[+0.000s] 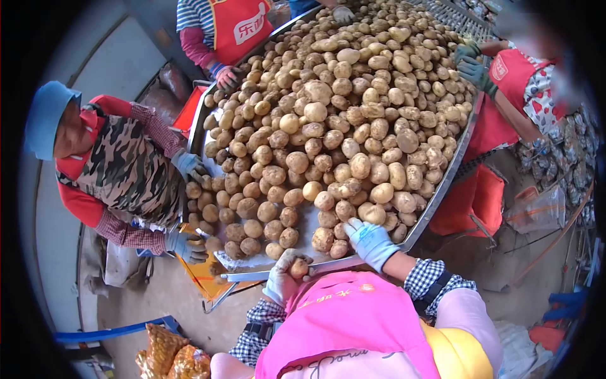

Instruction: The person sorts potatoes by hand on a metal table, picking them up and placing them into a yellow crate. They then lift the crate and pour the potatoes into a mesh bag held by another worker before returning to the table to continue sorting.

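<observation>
My left hand (279, 282), in a pale work glove with dirty fingers, is closed around a potato (299, 268) at the near edge of the metal sorting table (259, 275). Over the near right part of the table, my right hand (371, 244) lies in a light blue glove, fingers stretched out against the potatoes there. A yellowish potato (374, 213) sits just beyond its fingertips. The heap of potatoes (341, 120) covers most of the table, rising toward the far side.
Co-workers stand around the table; one at the left has both gloved hands (187, 246) near its edge. Another's gloved hands (475, 69) are at the right rim. A red-orange bin (470, 202) stands below on the right. Filled bags (165, 350) lie at lower left.
</observation>
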`<state>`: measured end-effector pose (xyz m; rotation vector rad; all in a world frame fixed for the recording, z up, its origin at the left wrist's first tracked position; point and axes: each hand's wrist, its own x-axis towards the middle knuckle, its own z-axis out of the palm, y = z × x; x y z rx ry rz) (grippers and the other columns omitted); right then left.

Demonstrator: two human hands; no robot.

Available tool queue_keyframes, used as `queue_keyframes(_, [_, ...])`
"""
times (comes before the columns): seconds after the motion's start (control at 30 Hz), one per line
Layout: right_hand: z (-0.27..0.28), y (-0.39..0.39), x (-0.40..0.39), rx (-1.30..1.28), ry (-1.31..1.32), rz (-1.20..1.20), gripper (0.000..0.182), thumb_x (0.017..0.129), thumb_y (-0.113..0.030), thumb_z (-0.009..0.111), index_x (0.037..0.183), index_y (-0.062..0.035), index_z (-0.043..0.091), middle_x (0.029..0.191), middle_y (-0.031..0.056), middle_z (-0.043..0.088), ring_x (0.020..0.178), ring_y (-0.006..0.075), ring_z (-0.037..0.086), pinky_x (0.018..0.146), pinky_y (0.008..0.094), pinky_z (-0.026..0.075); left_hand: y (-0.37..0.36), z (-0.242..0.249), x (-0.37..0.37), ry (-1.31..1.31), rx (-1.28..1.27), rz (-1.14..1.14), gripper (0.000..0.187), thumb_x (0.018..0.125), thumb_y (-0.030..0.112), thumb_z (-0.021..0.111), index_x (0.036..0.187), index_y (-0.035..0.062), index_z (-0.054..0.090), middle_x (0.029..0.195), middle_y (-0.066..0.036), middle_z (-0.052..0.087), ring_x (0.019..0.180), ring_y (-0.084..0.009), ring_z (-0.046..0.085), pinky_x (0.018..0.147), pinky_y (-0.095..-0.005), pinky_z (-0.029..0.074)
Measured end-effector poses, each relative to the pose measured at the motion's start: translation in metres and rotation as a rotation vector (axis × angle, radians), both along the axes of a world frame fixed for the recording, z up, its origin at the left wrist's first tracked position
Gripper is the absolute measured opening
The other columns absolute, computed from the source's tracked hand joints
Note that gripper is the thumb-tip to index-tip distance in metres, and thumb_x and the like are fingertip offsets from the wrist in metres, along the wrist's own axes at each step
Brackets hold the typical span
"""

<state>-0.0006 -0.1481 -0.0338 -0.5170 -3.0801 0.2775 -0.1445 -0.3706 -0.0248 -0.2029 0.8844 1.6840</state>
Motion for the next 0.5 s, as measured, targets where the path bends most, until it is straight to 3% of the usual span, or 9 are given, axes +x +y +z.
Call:
queue_keyframes(0.1, [0.004,-0.018,-0.015,-0.095,-0.117,-0.053,0.034,0.089,-0.011,0.051,0.121,-0.0151,0.06,0.125,0.0142,0.053,0.091,0.0316,0.066,0.074,0.0381,0.057,-0.028,0.001,-0.003,-0.047,-0.038,0.121,0.024,0.099,0.025,0.044,0.106,0.0046,0.054,0.099,-0.016,0.06,0.077,-0.0262,0.061,0.065,-0.0322,0.049])
queue_keyframes(0.17, [-0.026,-0.018,-0.024,-0.291,0.125,0.018,0.037,0.088,-0.01,0.053,0.125,-0.0134,0.059,0.134,0.0187,0.046,0.099,0.0358,0.063,0.085,0.0418,0.054,-0.044,0.001,-0.008,-0.112,-0.061,0.191,0.022,0.096,0.024,0.048,0.107,0.0053,0.055,0.101,-0.015,0.06,0.081,-0.0264,0.062,0.068,-0.0334,0.051])
queue_keyframes(0.27, [-0.032,-0.033,-0.062,-0.406,0.151,0.057,0.042,0.086,-0.006,0.059,0.127,-0.0123,0.058,0.138,0.0227,0.042,0.109,0.0399,0.059,0.095,0.0436,0.05,-0.062,-0.003,-0.017,-0.111,0.03,0.226,0.021,0.095,0.023,0.05,0.106,0.0067,0.056,0.101,-0.011,0.06,0.087,-0.0248,0.061,0.071,-0.0338,0.05])
queue_keyframes(0.33, [-0.026,-0.056,-0.093,-0.552,0.137,-0.095,0.04,0.084,-0.009,0.066,0.123,-0.0089,0.06,0.143,0.0281,0.032,0.118,0.043,0.052,0.101,0.043,0.046,-0.08,-0.007,-0.032,-0.053,0.038,0.193,0.02,0.094,0.023,0.052,0.106,0.0085,0.057,0.102,-0.009,0.061,0.091,-0.0234,0.06,0.074,-0.0353,0.05])
queue_keyframes(0.4, [-0.033,-0.083,-0.12,-0.492,0.136,-0.264,0.042,0.077,-0.012,0.072,0.118,-0.0091,0.062,0.143,0.028,0.03,0.12,0.0465,0.049,0.103,0.0441,0.043,-0.088,0.009,-0.048,0.01,-0.112,0.177,0.019,0.093,0.022,0.054,0.106,0.0098,0.058,0.105,-0.008,0.061,0.09,-0.0231,0.06,0.075,-0.0364,0.05])
queue_keyframes(0.5, [-0.023,-0.122,-0.15,-0.494,0.169,-0.353,0.039,0.077,-0.014,0.071,0.115,-0.0107,0.062,0.148,0.0346,0.017,0.115,0.0516,0.051,0.1,0.0465,0.046,-0.112,0.002,-0.073,-0.014,-0.057,0.213,0.021,0.093,0.023,0.054,0.109,0.0101,0.058,0.107,-0.008,0.061,0.09,-0.0231,0.059,0.077,-0.0384,0.051])
